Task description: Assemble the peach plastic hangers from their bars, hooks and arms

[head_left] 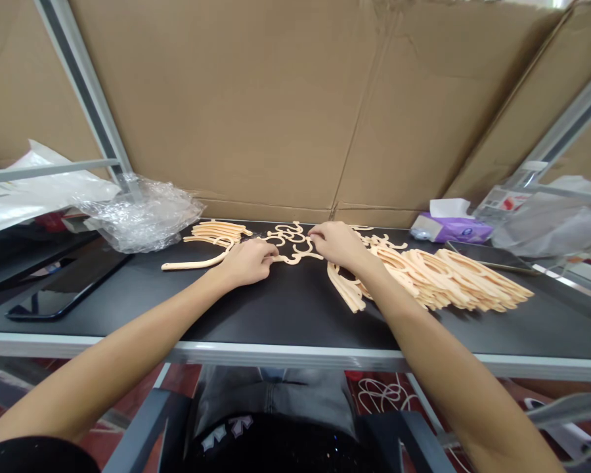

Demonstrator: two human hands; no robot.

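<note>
Risk here: R forearm crossed close by the pile, so a knock prob. would've sent pcs sliding over the desk! L hand, fingers curled, pinched a strip left of ctr; R hand, fingers bent, was at the hooks, pinching or just touching, couldn't tell.

Purple tissue pack: there's a small pale logo on the side, lettering's too blurry to make out
White bag on the left: kinda looks like a printed label, way too tiny to read
Red-and-white label, far right: just a smear, no legible words
Black top: two pale printed shapes, can't tell if they're letters
</note>
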